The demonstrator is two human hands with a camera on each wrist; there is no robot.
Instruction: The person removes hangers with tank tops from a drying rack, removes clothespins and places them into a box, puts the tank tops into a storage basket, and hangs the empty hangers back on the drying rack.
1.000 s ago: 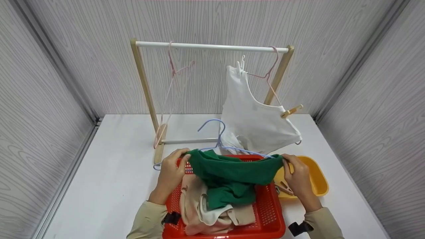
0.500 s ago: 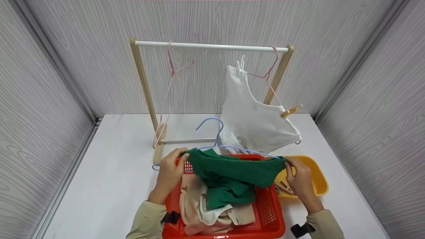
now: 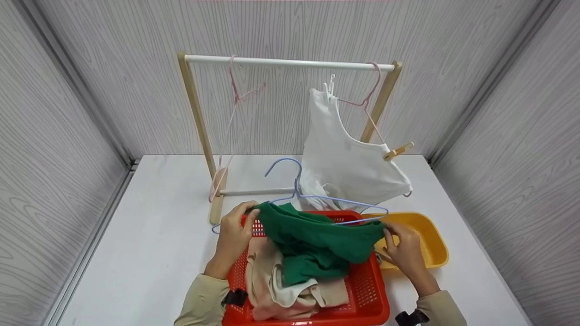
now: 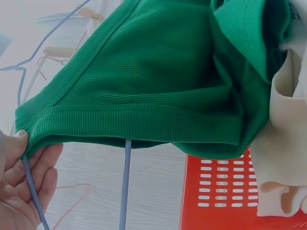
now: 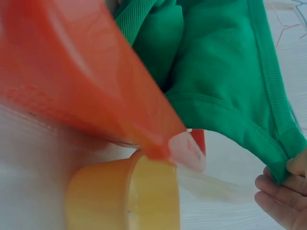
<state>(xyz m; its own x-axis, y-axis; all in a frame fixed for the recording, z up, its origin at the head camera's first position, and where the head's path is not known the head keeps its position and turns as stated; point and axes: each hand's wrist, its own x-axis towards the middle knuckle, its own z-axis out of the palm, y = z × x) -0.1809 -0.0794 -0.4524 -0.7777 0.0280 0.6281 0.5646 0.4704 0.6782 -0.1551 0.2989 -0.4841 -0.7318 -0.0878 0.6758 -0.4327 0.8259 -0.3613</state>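
A green ribbed tank top point(image 3: 317, 231) is stretched between both hands over a red basket point(image 3: 378, 290). My left hand point(image 3: 233, 235) pinches its left shoulder; in the left wrist view a blue hanger's wire point(image 4: 126, 182) comes out below the fabric, and another length crosses the palm. The blue hanger point(image 3: 335, 199) has its hook up and its left end beyond the left hand. Its right end lies bare above the top's right shoulder, outside the cloth. My right hand point(image 3: 405, 249) pinches that shoulder corner between thumb and fingers, as the right wrist view shows.
Beige and white clothes point(image 3: 265, 271) lie in the basket. A yellow tray point(image 3: 435, 240) with clothespins stands to the right. Behind is a rack point(image 3: 290, 62) with a bare pink hanger point(image 3: 234, 90) and a white tank top point(image 3: 344, 158) clipped to another.
The hanger's right end, earlier inside the green top's right shoulder, now shows bare above it. My right hand has shifted slightly down and left with the cloth; the left has barely moved.
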